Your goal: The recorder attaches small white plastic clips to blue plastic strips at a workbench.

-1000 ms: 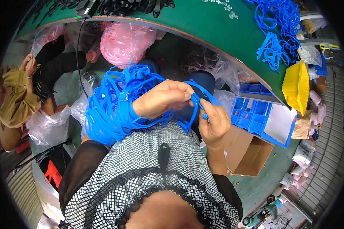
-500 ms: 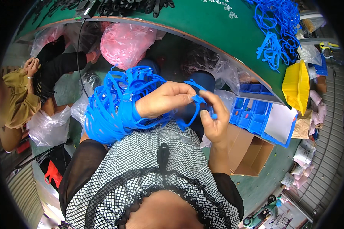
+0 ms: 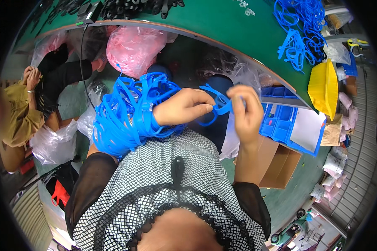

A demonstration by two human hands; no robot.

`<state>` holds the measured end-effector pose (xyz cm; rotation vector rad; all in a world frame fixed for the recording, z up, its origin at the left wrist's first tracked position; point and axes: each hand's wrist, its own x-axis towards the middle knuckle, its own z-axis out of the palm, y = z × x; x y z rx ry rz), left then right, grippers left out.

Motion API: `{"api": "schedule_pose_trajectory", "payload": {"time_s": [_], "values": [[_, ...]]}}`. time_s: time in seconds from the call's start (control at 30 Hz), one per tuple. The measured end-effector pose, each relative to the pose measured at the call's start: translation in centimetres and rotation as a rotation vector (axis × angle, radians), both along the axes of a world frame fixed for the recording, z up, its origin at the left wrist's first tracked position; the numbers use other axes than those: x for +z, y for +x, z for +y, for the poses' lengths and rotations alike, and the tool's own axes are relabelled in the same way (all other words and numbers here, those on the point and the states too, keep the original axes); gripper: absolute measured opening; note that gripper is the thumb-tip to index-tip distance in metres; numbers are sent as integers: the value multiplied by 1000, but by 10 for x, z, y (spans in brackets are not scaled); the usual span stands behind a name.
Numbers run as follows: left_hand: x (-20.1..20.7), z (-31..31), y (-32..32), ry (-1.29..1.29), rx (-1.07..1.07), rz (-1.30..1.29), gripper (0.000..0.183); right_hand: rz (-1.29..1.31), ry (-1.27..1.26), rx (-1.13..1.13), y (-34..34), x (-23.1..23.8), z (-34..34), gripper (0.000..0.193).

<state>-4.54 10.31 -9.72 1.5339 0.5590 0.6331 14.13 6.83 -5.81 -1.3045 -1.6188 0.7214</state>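
My left hand [image 3: 183, 108] pinches a thin blue strap [image 3: 221, 108] between thumb and fingertips, above my lap. A loop of this strap hangs under the fingers, and its other part runs across to my right hand [image 3: 248, 112]. The right thumb and fingers close on that part; they are slightly blurred. Round my left wrist and forearm sits a thick bundle of looped blue straps [image 3: 119, 119], which hides most of that forearm.
Ahead curves a green table [image 3: 222, 29] bearing black straps [image 3: 134, 7], a blue strap pile [image 3: 299, 25] and a yellow bin [image 3: 322, 90]. Beneath it lie a pink-filled bag [image 3: 135, 48] and blue trays [image 3: 280, 123]. A cardboard box [image 3: 280, 167] stands right; another person's hands [image 3: 31, 77] show left.
My right hand has moved right and slightly up, away from the left, drawing the strap out between them. The left hand has shifted only slightly.
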Motion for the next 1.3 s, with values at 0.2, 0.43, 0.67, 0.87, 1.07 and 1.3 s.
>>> {"api": "schedule_pose_trajectory", "payload": {"time_s": [0.2,0.43,0.67,0.87,1.07,1.3], "values": [[-3,10,-18,-421,-120,-93,18,576,-608,480,20,-65,24,22],[-9,9,-20,-584,-24,-94,17,457,-694,507,40,-31,25,18],[2,7,-12,-581,-119,20,14,273,-513,514,53,-13,19,19],[10,4,-10,-556,-134,-7,11,329,-506,467,55,-11,12,11],[9,2,-11,-561,-139,19,12,308,-465,416,59,-7,8,10],[9,1,-7,-549,-166,10,14,337,-480,402,63,-8,4,10]]}}
